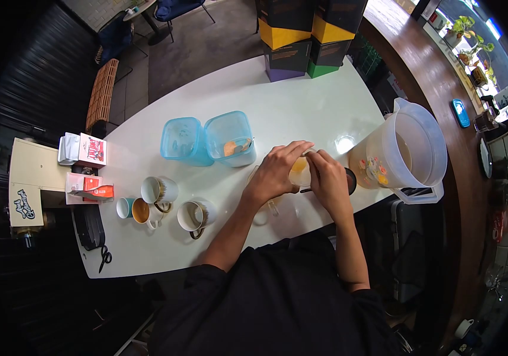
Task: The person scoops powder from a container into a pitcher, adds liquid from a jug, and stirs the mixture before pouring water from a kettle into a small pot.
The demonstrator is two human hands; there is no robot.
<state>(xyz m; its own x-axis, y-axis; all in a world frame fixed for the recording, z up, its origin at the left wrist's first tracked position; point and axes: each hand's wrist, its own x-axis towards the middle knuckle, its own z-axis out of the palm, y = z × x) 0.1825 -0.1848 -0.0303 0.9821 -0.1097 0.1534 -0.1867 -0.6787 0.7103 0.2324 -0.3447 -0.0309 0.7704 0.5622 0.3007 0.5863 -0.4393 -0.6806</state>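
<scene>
The left hand (278,171) and right hand (328,178) are close together near the counter's near edge, their fingers clamped on opposite sides of a small clear container (299,173) with something yellowish showing. A dark round object (350,181) is just beside the right hand. A large translucent pitcher (378,157) with printed flowers stands by the right edge of the white counter (301,107). Leftward are two blue tubs (181,145), side by side, and four cups (196,215); dark boxes (286,56) stand at the far edge.
</scene>
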